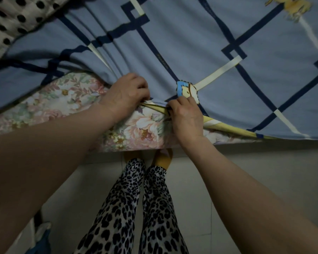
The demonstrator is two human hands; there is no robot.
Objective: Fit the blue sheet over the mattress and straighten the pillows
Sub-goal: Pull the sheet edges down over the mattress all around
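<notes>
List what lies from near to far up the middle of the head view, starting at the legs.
Leopard-print trousers → yellow slippers → floral mattress side → left hand and right hand gripping the sheet's edge → blue sheet.

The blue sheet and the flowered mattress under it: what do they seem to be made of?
The blue sheet looks like thin matte woven cloth, perhaps cotton: it gathers in soft folds where the left hand and right hand grip its edge. The mattress shows a printed floral fabric cover, slightly puffy; its filling cannot be seen.
</notes>
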